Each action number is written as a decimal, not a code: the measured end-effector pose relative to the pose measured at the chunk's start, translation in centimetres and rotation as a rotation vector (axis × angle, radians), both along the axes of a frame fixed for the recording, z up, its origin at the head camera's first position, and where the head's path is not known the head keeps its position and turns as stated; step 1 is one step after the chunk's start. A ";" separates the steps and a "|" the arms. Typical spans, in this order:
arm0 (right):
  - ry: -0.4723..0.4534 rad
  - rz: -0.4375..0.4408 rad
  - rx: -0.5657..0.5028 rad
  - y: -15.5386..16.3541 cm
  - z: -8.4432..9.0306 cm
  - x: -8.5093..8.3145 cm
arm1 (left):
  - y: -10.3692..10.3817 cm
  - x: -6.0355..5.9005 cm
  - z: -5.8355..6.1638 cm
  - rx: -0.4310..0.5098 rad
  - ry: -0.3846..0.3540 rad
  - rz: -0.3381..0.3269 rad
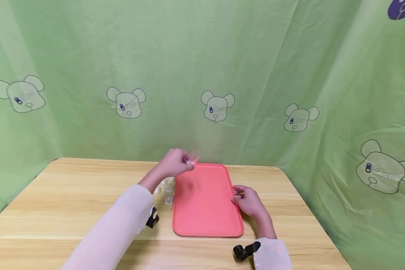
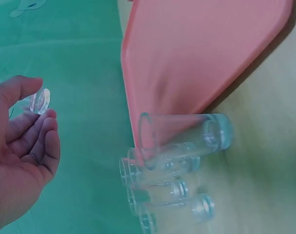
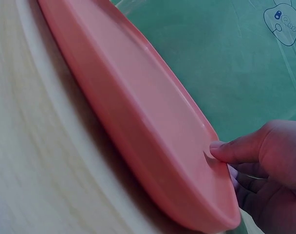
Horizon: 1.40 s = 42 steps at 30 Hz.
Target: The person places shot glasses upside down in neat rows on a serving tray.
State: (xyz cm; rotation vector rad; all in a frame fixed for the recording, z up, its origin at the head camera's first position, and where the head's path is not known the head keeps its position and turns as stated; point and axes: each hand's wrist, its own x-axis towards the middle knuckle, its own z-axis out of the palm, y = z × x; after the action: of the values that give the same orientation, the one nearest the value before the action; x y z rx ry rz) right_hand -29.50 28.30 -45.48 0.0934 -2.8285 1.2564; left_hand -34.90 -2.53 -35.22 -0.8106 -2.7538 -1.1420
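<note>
Above the far left corner of a red tray (image 1: 207, 202), my left hand (image 1: 176, 162) pinches a small clear glass (image 1: 193, 158) between thumb and fingers. In the left wrist view the base of that glass (image 2: 41, 101) faces the camera, and most of it is hidden by the fingers. My right hand (image 1: 249, 200) grips the tray's right edge, the thumb over the rim and the fingers underneath, as the right wrist view shows. Several more clear glasses (image 1: 169, 195) stand upright close beside the tray's left edge, partly behind my left forearm.
The tray lies lengthwise on a light wooden table (image 1: 98, 195). A green curtain (image 1: 175, 56) with printed bear heads hangs behind the table and along its sides. Black wrist cameras sit at both sleeves, above the tabletop.
</note>
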 end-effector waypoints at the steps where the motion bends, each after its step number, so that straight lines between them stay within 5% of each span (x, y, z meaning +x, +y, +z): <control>1: -0.002 -0.003 -0.001 0.0 0.0 0.0 | 0.3 -0.3 0.1 -0.005 -0.009 0.001; 8: 0.000 0.000 0.017 0.1 -0.1 0.0 | 2.5 -1.6 0.5 -0.045 -0.056 -0.005; 22: -0.005 0.005 0.032 0.1 0.5 0.4 | 5.2 -2.3 0.0 -0.023 -0.144 0.034; 33: -0.005 0.005 0.026 -0.2 0.5 0.2 | 6.3 -3.8 -2.3 0.005 -0.216 0.083; 42: -0.007 0.011 0.018 -0.3 0.5 0.2 | 7.2 -3.7 -3.3 0.021 -0.180 0.104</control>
State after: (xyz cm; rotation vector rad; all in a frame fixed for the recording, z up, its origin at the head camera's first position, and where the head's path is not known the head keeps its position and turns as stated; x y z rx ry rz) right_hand -29.32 28.02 -44.94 0.1049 -2.8492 1.2365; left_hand -38.65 4.63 -38.55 -0.5812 -2.8807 -1.2803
